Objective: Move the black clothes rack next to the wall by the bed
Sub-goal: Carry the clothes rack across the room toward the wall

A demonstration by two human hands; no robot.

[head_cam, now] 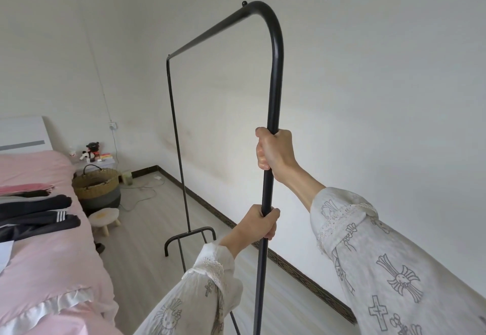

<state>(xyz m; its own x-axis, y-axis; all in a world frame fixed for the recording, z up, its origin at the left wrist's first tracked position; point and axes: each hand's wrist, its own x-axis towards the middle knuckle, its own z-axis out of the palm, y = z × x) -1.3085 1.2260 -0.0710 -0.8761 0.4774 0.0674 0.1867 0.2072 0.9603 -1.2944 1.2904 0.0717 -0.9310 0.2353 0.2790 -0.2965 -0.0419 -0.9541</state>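
The black clothes rack [275,76] is a bare metal frame that stands between the bed [47,261] and the white wall [368,84]. Its near upright runs up the middle of the view. My right hand [274,151] is closed around that upright at mid height. My left hand [259,223] grips the same upright a little lower. The far upright ends in a curved black foot [190,236] on the wooden floor. The near foot is hidden below my sleeves.
Dark folded clothes [36,213] lie on the pink bed. A woven basket [96,186] and a small stool [104,219] stand beside the bed. A nightstand [94,161] with toys stands in the corner, and cables [142,190] trail on the floor there.
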